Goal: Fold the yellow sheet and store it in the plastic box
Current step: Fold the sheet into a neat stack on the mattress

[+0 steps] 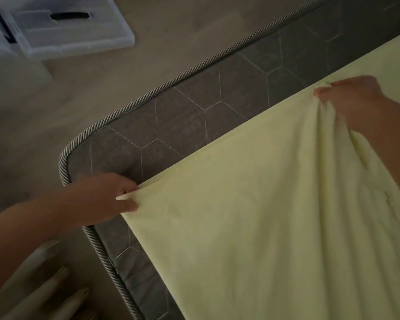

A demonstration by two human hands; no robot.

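Pinching yellow sheet (252,215): left hand (102,197) grips its corner near mattress (194,107) corner, right hand (353,100) its far edge; tension advisable before folding.

grey quilted mattress (189,116) with striped corded edging (148,98), beige floor (102,72) around its corner

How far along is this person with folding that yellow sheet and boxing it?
Early on. Done: little; the yellow sheet lies wide over the grey mattress, with no neat fold showing. In hand: the left hand pinches its corner, the right hand grips the edge farther along. Left: the folding, then carrying it to the clear plastic box on the floor.
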